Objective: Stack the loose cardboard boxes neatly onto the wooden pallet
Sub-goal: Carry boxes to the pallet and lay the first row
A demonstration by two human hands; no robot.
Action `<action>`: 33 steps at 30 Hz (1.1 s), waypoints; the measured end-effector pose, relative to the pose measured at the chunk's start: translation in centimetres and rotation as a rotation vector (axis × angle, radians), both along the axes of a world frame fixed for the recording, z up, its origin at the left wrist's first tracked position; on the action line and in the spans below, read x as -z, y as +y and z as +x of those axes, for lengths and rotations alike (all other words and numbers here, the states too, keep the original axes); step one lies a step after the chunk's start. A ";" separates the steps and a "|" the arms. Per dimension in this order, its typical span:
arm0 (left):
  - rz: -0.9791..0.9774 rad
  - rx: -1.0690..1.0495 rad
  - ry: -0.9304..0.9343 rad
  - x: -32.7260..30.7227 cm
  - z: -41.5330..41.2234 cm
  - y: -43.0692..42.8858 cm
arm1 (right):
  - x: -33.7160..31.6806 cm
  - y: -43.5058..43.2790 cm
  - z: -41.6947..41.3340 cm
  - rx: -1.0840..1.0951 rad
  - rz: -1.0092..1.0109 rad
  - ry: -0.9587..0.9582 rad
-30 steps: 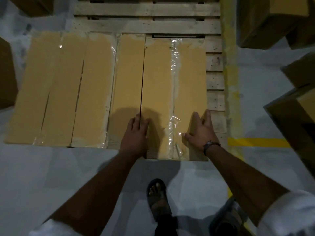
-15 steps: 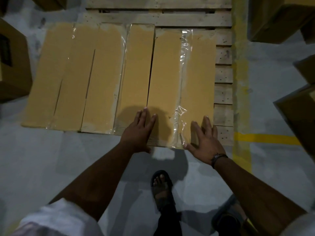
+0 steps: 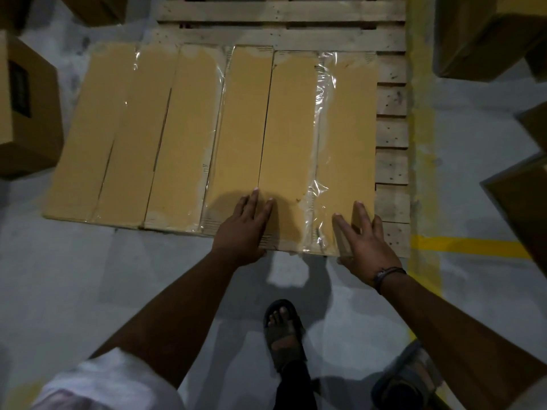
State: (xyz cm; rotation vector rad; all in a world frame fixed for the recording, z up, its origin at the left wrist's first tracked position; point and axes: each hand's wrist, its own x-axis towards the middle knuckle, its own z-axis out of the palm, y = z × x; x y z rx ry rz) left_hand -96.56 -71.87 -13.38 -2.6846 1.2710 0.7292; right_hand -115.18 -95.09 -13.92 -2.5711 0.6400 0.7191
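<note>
Pallet (image 3: 390,134) on grey floor (image 3: 74,276) carries flat boxes (image 3: 290,128); hands spread open.

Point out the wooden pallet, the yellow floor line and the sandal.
wooden pallet (image 3: 390,102): head view, on a bare slat right of the boxes.
yellow floor line (image 3: 467,249): head view, on the painted stripe's middle.
sandal (image 3: 282,335): head view, on its strap over the foot.
</note>
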 end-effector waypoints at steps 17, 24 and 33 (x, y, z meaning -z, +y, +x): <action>0.031 -0.029 -0.026 -0.5 0.5 -0.8 | 0.4 -0.6 1.0 0.006 0.006 0.010; 0.019 -0.016 0.001 -0.7 1.0 -1.0 | 0.1 -1.2 0.9 0.058 0.117 -0.031; 0.064 0.032 0.000 -0.8 1.1 -1.3 | 0.6 -2.7 2.9 0.858 0.473 -0.292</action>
